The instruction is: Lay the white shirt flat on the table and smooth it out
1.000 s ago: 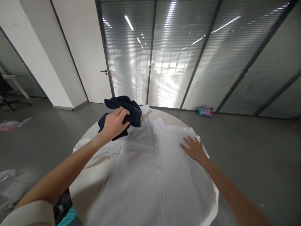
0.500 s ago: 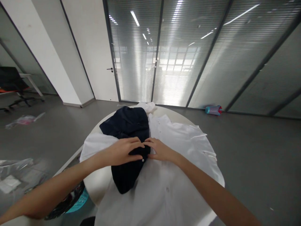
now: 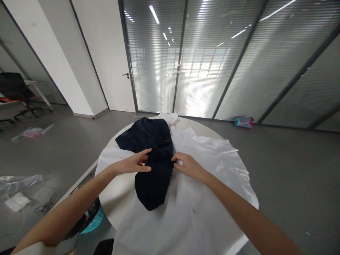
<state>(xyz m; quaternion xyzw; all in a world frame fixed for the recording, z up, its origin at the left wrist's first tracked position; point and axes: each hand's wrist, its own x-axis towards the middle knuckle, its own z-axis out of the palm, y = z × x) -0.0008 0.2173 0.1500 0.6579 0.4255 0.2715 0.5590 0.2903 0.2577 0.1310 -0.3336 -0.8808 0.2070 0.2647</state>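
A crumpled navy garment [image 3: 155, 187] lies across an unbuttoned-looking white shirt [image 3: 209, 159], which is spread over a round white table [image 3: 117, 202]. My right hand [image 3: 188, 164] pinches the navy garment's right edge between thumb and fingers. On the other side, my left hand [image 3: 134, 163] rests against the dark cloth with thumb and index finger apart. A raised fold of the cloth stands near its fingertips. The navy garment's exact kind cannot be made out.
A turquoise basket [image 3: 94, 221] with dark contents stands on the floor at the table's left. Plastic wrapping [image 3: 20, 184] and a white box-like item [image 3: 17, 202] lie farther left. An office chair [image 3: 17, 90] and a colourful bundle [image 3: 244, 122] are farther off.
My left hand has moved left, away from my right hand, and its thumb and index finger have come apart. My right hand has closed on the navy garment's edge. The view shifted slightly.
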